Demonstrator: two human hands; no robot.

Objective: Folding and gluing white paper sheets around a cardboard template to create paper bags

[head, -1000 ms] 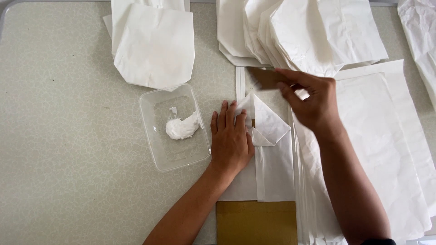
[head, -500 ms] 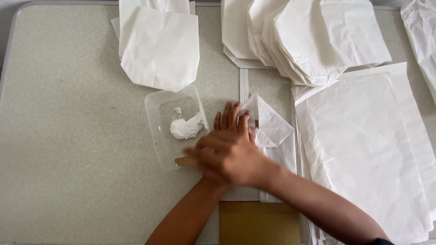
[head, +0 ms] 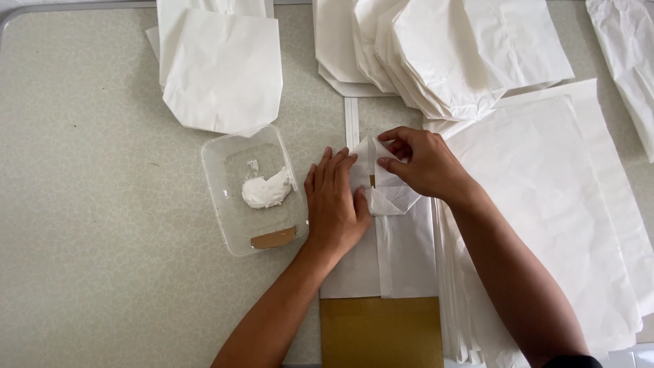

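Head view: a folded white paper bag [head: 395, 238] is pressed flat mid-bench by the left hand [head: 337, 208], fingers together; its top flap edge is pinched by the right hand [head: 422, 163]. Beside it, a clear plastic tub [head: 225, 204] of white paste lies leftward; open bench [head: 88, 204] is seen beyond.

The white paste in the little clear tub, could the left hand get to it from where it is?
Probably yes. The left hand lies flat on the folded white paper bag, right beside the clear tub. The tub has no lid, and nothing lies between the hand and the white paste.
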